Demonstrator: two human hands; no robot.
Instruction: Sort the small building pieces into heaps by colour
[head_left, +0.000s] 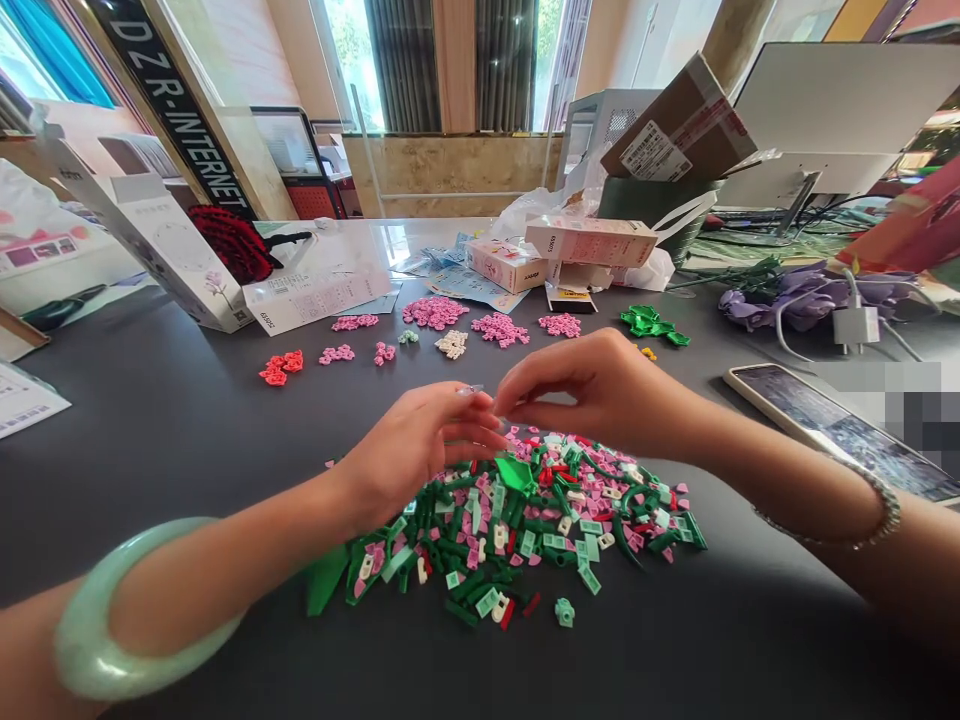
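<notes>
My left hand point(416, 440) and my right hand point(600, 385) meet above a mixed heap of small plastic building bricks point(517, 530). The right thumb and fingers are pinched together, touching the left fingertips. On my left hand, the thumb lies against the index finger while the other fingers reach loosely forward. Anything held between the fingertips is too small or hidden to make out. Dark green, light green, pink, white and red pieces make up the heap. One pale green piece point(565, 612) lies apart, in front of it.
Behind the heap lie sorted groups: red pieces point(281, 367), pink pieces point(435, 312), cream pieces point(451, 344) and green leaf pieces point(652, 325). A phone point(847, 430) and a white charger point(856, 326) are at the right. Boxes point(506, 264) stand farther back.
</notes>
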